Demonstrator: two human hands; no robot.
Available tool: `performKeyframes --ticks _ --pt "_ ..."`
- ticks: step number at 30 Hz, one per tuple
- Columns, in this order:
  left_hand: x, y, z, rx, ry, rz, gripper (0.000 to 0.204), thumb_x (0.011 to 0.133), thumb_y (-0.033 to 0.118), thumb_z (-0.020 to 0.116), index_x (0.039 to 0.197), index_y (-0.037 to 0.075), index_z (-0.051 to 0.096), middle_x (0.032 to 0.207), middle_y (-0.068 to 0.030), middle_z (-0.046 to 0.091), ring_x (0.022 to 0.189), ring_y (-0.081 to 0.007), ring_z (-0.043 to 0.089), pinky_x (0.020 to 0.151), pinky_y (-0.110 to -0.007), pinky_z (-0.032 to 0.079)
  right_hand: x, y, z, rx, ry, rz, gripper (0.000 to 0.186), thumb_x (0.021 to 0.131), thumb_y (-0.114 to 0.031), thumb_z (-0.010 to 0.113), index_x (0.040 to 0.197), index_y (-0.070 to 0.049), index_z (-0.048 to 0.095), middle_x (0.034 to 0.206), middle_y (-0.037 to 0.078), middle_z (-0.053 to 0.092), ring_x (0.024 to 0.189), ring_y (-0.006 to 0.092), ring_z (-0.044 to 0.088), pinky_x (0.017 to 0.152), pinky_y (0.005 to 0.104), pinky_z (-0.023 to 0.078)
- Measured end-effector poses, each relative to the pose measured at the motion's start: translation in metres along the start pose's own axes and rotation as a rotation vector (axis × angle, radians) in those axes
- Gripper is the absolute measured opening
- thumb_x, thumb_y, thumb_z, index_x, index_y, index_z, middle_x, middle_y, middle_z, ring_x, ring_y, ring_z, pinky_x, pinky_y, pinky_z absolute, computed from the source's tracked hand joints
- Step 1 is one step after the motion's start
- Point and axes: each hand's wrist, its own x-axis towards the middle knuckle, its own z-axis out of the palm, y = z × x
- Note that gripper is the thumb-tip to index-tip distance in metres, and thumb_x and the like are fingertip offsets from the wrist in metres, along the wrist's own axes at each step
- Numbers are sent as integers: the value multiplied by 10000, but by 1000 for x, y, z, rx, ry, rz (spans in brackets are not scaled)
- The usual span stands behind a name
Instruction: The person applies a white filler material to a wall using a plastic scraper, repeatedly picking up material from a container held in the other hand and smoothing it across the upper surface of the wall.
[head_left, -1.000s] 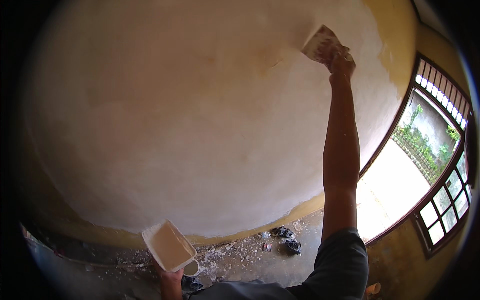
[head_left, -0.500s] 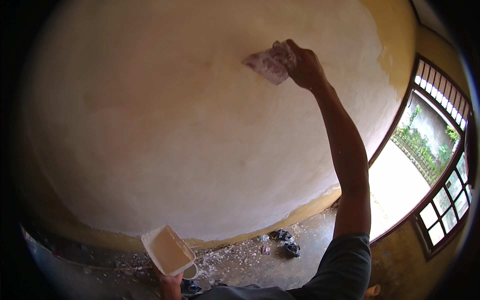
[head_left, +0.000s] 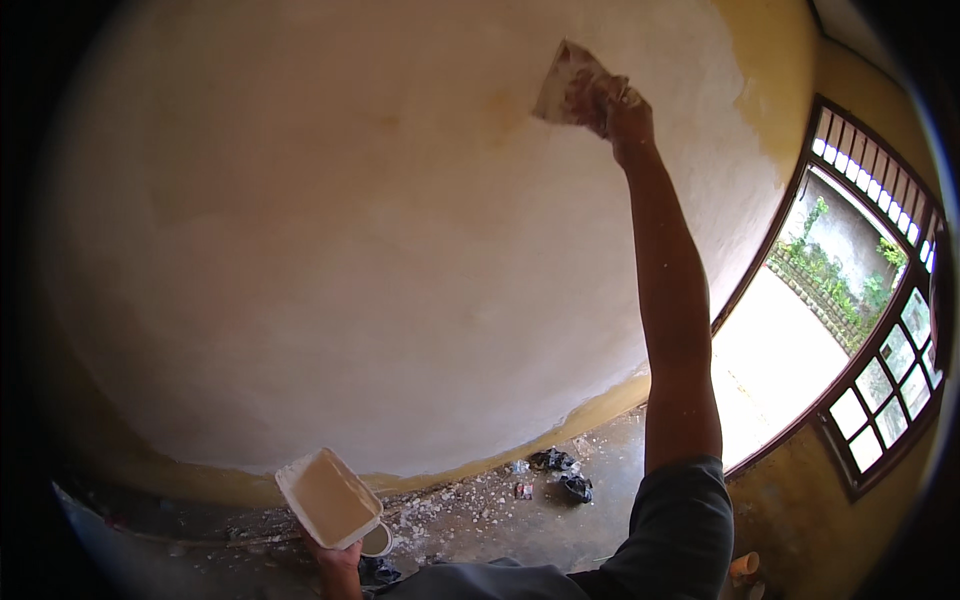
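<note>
Scraper [head_left: 570, 88] is sitting at the upper wall [head_left: 350, 250], right hand [head_left: 628, 115] clutching its near end, while left hand [head_left: 338, 562] is gripping the tub [head_left: 356, 530] lower down, opening upward, presumably keeping paste [head_left: 328, 498] inside and handy.

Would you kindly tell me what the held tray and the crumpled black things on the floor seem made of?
Tray: probably pale plastic, judging by its moulded-looking rounded corners; smears leave the finish uncertain.
Crumpled black things: likely thin plastic film, slightly glossy, given creases and highlights.
</note>
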Motion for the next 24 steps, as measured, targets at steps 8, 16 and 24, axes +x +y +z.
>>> performKeyframes --ticks 8,16,24 --pt "2 -4 8 64 -46 50 616 943 652 438 1378 231 553 1372 -9 589 1276 -289 540 1050 -564 430 -39 -16 -50 407 -64 -96 243 950 -100 646 1168 -22 569 974 74 660 806 148 644 658 251 535" --pt "5 -1 13 -79 139 -34 612 952 632 434 1381 211 550 1368 -21 591 1273 -284 547 1059 -548 437 -1 -72 -42 -462 -247 -599 420 885 -83 663 1275 17 543 1179 214 670 1122 373 639 952 413 509" --pt "-7 -1 19 128 35 60 604 952 621 430 1369 203 556 1346 -23 602 1260 -295 554 1048 -551 443 31 -54 -54 652 -77 -17 243 970 -46 597 1211 -18 586 1061 89 688 900 223 704 739 342 604"
